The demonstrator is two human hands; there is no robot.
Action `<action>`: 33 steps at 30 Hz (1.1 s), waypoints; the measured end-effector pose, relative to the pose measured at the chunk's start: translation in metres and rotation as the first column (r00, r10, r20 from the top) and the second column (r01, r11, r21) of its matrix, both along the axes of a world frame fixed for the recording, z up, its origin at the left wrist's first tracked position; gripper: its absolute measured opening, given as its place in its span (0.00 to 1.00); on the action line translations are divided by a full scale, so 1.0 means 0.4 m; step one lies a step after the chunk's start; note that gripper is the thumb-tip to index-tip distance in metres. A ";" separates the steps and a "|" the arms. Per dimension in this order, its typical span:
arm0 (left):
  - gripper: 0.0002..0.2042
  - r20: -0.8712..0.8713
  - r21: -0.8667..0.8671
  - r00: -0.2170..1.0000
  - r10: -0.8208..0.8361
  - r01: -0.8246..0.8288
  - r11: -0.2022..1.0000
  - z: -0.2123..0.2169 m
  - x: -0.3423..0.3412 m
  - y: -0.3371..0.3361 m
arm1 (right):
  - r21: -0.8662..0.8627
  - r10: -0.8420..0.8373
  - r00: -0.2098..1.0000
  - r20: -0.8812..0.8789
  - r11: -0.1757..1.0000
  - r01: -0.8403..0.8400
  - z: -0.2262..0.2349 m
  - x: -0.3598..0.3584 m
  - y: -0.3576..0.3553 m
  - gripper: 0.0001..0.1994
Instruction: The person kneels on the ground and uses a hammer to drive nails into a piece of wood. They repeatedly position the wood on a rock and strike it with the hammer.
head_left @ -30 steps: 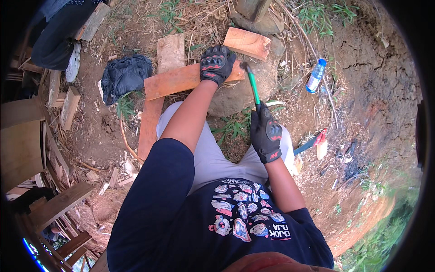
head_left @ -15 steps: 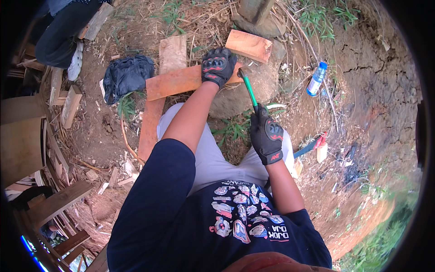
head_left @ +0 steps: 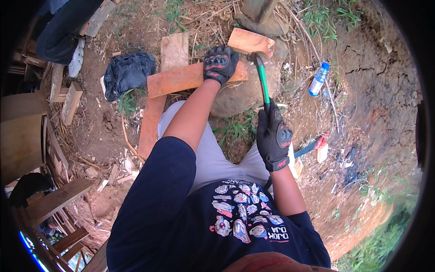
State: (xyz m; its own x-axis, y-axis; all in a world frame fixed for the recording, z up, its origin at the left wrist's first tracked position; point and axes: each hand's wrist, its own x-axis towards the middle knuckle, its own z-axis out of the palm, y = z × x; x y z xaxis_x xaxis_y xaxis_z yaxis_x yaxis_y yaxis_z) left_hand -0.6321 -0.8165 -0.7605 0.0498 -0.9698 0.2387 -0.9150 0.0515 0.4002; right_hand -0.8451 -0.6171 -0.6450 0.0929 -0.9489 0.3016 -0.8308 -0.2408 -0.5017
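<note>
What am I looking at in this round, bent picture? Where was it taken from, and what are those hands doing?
There is no machine here, just a person's own hands. A wide fisheye camera worn on the head looks down, so straight edges bend. The black-gloved left hand rests on a reddish board whose end reaches over a stone. The black-gloved right hand holds a green-handled hammer. On the ground around lie a black plastic bag, a blue-capped bottle and a wooden block.
</note>
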 end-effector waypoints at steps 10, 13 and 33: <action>0.18 -0.006 0.023 1.000 -0.001 0.001 1.000 -0.003 0.013 -0.004 | 0.112 -0.002 0.996 -0.093 0.994 0.013 -0.087 -0.009 0.018 0.20; 0.18 -0.007 0.015 1.000 -0.009 0.009 1.000 -0.002 0.015 0.000 | 0.081 -0.087 0.996 0.013 0.993 0.086 0.015 0.005 0.034 0.20; 0.20 -0.499 -0.038 0.867 0.000 -0.022 0.999 -0.022 0.088 -0.012 | 0.545 -0.477 0.868 0.140 0.769 0.335 -0.040 -0.143 0.292 0.18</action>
State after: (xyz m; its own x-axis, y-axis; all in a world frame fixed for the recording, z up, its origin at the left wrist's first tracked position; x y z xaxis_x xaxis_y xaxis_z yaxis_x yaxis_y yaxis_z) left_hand -0.5971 -0.8215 -0.7695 0.1834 -0.9584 0.2189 -0.5944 0.0693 0.8012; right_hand -0.9024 -0.5001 -0.6608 -0.3481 -0.9021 -0.2550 -0.6169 0.4252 -0.6623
